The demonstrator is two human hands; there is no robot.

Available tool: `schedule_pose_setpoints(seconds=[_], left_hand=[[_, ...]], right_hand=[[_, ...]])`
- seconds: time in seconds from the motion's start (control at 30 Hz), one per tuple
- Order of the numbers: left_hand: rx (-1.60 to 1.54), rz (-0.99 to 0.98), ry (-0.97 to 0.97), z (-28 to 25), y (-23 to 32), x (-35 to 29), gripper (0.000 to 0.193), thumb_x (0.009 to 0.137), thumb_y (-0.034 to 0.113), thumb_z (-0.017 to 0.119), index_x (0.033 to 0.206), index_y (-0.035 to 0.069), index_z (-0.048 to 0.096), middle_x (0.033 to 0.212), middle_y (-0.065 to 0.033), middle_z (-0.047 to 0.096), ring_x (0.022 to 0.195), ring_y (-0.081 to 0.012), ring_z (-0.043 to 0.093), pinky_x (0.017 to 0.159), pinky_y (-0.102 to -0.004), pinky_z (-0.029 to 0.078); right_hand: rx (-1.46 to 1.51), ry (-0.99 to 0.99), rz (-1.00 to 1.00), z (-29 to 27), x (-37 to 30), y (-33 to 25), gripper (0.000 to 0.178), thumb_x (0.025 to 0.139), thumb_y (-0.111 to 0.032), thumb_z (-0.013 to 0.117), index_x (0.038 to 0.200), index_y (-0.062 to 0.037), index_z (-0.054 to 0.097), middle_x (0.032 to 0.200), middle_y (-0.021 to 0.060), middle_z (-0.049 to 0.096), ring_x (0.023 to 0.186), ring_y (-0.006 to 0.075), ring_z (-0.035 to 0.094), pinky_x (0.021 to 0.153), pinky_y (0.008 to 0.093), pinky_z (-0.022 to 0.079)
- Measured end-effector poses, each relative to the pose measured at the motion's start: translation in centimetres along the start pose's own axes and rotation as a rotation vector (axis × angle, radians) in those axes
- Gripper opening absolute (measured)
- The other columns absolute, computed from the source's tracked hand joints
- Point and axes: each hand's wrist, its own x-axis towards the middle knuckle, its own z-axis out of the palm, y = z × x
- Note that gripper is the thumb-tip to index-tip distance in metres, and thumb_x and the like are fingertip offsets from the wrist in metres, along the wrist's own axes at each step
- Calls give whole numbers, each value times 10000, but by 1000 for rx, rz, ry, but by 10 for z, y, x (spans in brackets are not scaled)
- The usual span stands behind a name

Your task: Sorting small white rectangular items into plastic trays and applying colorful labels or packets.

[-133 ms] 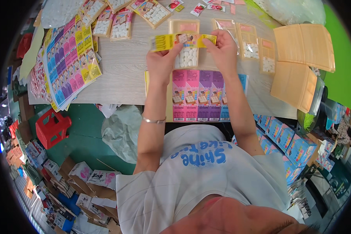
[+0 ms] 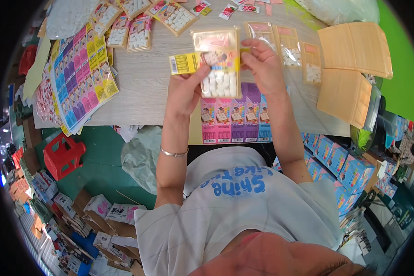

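Between my hands is a shallow plastic tray (image 2: 220, 86) with white pillow-shaped pieces below and a pink piece in its upper section. A yellow printed label strip (image 2: 184, 64) lies across the tray's middle, its left end sticking out past the side. My left hand (image 2: 185, 90) is closed, the thumb pressing label and tray at the left edge. My right hand (image 2: 265, 69) pinches the strip's other end at the tray's right side; its fingers partly hide that end. Below the tray lies a sheet of pink, purple and blue labels (image 2: 238, 124).
Several filled trays (image 2: 139, 34) with labels sit at the back left, beside printed label sheets (image 2: 80, 78). Unlabelled filled trays (image 2: 290, 48) stand to the right, near stacked empty trays (image 2: 354, 50). Small pink sachets (image 2: 227, 11) lie at the back. A red stool (image 2: 63, 156) stands on the floor.
The tray has come up off the table, nearer to me, and now sits in my hands against the label. My left hand has shifted slightly left and down.
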Motion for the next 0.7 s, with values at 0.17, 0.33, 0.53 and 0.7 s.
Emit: schedule_pose_setpoints(seconds=[0.17,0.33,0.53,0.7], left_hand=[[-218,-96,-197,10,-12,-24,374,918,48,737,1269,3,617,1159,-130,717,994,-226,727,849,-355,617],[-132,-47,-131,20,-6,-35,336,887,23,768,1207,7,668,1110,-106,739,973,-181,723,857,-319,599],[285,196,50,32,-2,-51,297,842,57,832,1110,-6,720,1044,-99,756,901,-142,722,810,-271,575],[822,1134,526,18,9,-44,348,692,65,920,951,13,694,780,-15,647,766,-202,604,684,-320,514]], right_hand=[[374,-50,16,44,-29,-16,246,967,-63,678,1195,-7,606,996,33,700,855,94,655,752,243,545],[-260,47,-94,38,-62,-44,247,990,-46,618,1215,38,673,1103,89,726,964,131,695,855,281,569],[-432,63,-115,43,-90,-59,239,942,49,645,1174,80,688,1049,109,744,909,103,690,793,255,562],[-336,158,-125,39,-84,-46,237,926,45,677,1160,79,692,1013,93,747,889,93,685,774,245,559]])
